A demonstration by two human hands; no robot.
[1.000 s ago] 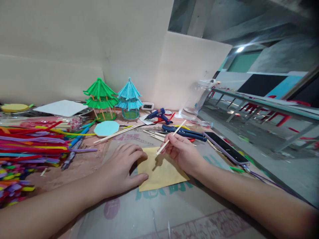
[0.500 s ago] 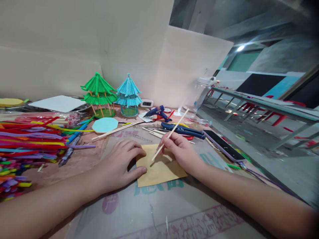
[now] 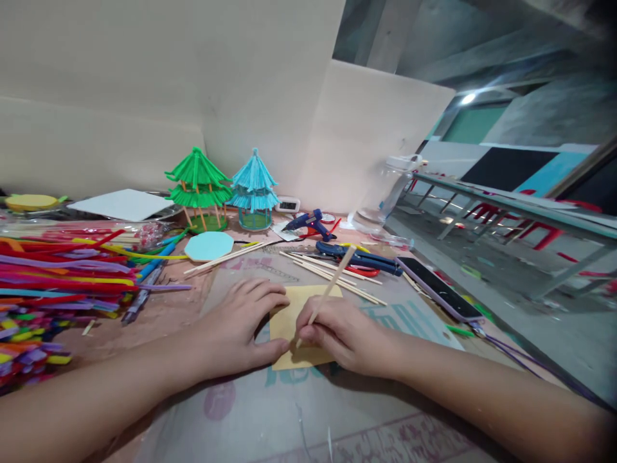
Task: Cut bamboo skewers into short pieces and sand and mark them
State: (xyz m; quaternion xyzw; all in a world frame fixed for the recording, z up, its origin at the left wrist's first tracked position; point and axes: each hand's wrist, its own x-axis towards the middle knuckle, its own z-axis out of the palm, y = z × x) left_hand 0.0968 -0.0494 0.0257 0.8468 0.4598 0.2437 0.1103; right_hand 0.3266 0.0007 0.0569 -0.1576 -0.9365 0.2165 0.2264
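Note:
A yellow-brown paper square [image 3: 289,321] lies flat on the cardboard-covered table. My left hand [image 3: 238,325] rests on its left edge with fingers spread flat, pinning it down. My right hand [image 3: 340,334] lies over the paper's right part and pinches a thin wooden stick [image 3: 330,286] like a pen. The stick's lower tip touches the paper near my left thumb, and its upper end leans away to the right.
Several loose wooden sticks [image 3: 337,273] lie just beyond the paper. Further back: blue pliers [image 3: 361,257], a blue glue gun [image 3: 308,224], a phone [image 3: 438,289], green [image 3: 198,190] and blue [image 3: 254,190] pagoda models, a light blue octagon [image 3: 209,245]. Coloured pipe cleaners [image 3: 58,276] pile up at left.
My right hand has slid toward me and to the left across the paper, carrying the stick's tip down near my left thumb. My left hand stays on the paper.

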